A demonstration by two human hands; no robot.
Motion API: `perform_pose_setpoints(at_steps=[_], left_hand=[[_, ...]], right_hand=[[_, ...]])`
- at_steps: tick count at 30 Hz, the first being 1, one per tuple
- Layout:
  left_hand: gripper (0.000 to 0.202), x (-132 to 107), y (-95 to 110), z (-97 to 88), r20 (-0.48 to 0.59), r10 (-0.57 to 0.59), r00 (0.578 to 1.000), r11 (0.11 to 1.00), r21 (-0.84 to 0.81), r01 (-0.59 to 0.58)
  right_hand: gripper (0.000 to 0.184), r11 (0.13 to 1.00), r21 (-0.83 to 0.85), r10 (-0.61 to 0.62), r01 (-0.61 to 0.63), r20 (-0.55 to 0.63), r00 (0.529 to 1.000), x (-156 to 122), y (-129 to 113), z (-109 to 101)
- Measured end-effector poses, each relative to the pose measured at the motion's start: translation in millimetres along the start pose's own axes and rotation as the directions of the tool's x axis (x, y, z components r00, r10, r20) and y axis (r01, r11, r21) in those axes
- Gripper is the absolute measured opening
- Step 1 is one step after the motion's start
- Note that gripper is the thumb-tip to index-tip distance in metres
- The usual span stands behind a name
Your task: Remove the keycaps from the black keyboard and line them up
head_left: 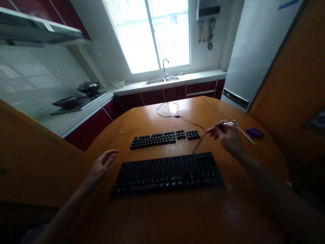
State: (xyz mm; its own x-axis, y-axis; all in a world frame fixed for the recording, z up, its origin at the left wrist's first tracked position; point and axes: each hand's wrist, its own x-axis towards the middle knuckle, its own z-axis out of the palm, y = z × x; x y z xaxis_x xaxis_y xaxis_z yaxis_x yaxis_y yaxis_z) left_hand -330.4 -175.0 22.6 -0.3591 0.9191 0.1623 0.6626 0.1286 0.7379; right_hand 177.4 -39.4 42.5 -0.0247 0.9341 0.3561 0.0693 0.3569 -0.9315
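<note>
A black keyboard [167, 173] with most keycaps removed lies on a round wooden table [162, 217]. Rows of loose black keycaps [165, 138] are laid out behind it. The keyboard's cable [177, 116] runs away across the table. My left hand [100, 166] hovers open just left of the keyboard, holding nothing. My right hand [227, 135] is closed on a thin metal tool [224, 124], behind the keyboard's right end. A second thin metal rod [245, 135] lies on the table just right of that hand.
A purple cloth [255, 133] lies at the table's right. Behind the table runs a kitchen counter with a sink [162, 80] under a bright window, a stove with a pan [87, 88] at the left, and a fridge [251, 51] at the right.
</note>
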Motion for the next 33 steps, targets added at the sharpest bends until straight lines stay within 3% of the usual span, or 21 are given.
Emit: perform_pose_setpoints(at_steps=[3,7,11,17,23,28,33], left_hand=[[0.079,-21.9,-28.0,7.6,0.044,-0.071,0.997,0.956,-0.281,0.081],[0.076,-39.7,-33.4,33.4,0.090,-0.057,0.994,0.882,-0.462,0.093],[0.071,-44.1,-25.0,46.4,0.124,0.011,0.992,0.922,-0.384,0.038],[0.072,-43.0,-23.8,47.8,0.100,0.049,0.994,0.944,-0.329,-0.014],[0.071,-46.4,-12.3,55.9,0.140,0.073,0.987,0.942,-0.334,-0.022],[0.075,-61.7,15.5,84.7,0.211,0.103,0.972,0.964,-0.261,-0.045],[0.070,-73.1,41.3,118.5,0.175,0.073,0.982,0.974,-0.225,-0.032]], right_hand=[[0.033,0.999,-0.017,-0.032,0.031,-0.114,0.993,1.5,-0.9,-2.9],[0.037,1.000,0.002,-0.002,0.003,-0.127,0.992,3.1,1.8,-2.4],[0.038,1.000,-0.012,0.027,-0.029,-0.128,0.991,5.7,11.3,-0.1],[0.038,0.993,0.013,0.118,-0.117,-0.119,0.986,17.4,28.3,-6.9],[0.038,0.992,-0.066,0.114,-0.110,0.057,0.992,16.9,24.8,-10.0],[0.040,0.981,-0.148,0.134,-0.125,0.052,0.990,19.9,31.1,-10.9],[0.049,0.952,-0.186,0.265,-0.242,0.113,0.957,28.7,57.5,-8.2]])
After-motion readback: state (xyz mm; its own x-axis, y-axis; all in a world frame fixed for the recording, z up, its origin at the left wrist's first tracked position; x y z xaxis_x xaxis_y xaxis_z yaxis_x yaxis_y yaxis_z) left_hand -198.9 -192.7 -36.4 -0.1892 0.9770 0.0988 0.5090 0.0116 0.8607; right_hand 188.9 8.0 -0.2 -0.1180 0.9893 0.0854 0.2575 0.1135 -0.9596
